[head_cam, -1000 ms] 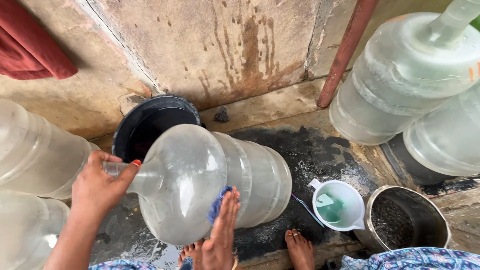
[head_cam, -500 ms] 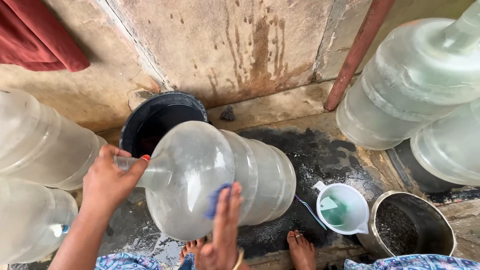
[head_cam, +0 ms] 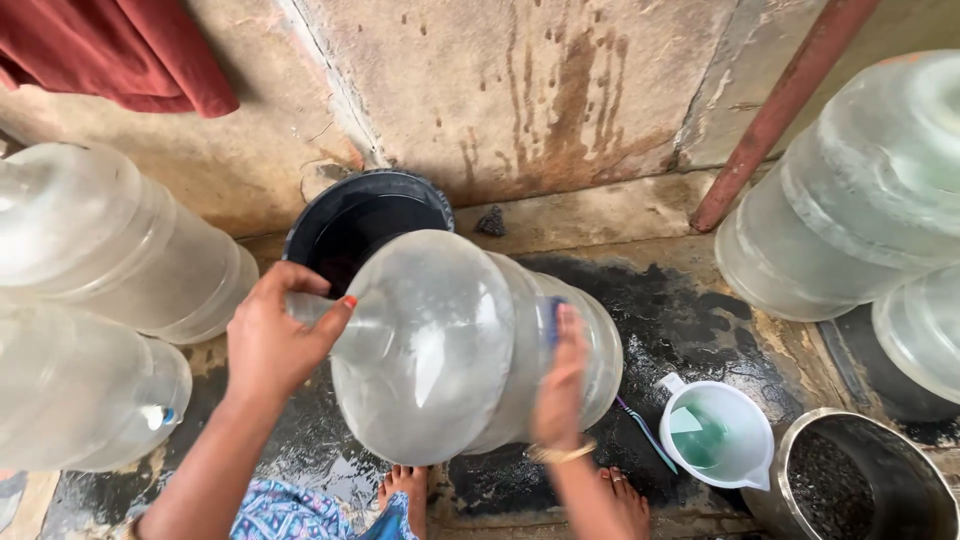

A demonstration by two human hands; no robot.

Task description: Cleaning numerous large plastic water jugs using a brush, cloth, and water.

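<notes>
A large clear plastic water jug (head_cam: 450, 340) lies tilted on its side in front of me, its neck pointing left. My left hand (head_cam: 275, 335) is closed around the neck. My right hand (head_cam: 562, 375) presses a blue scrubbing pad (head_cam: 549, 318) against the jug's side, fingers pointing up. A bangle sits on that wrist. My bare feet (head_cam: 405, 490) stand on the wet dark floor below.
A black bucket (head_cam: 350, 215) stands behind the jug by the stained wall. Two clear jugs (head_cam: 95, 250) lie at left, two more (head_cam: 860, 190) at right. A white jug with green liquid (head_cam: 715, 435), a steel pot (head_cam: 850, 485), a rusty pipe (head_cam: 780, 105) and red cloth (head_cam: 130, 50) are around.
My right hand has slid up and to the right along the jug's side with the blue pad. The jug has shifted slightly; my left hand stays on the neck.
</notes>
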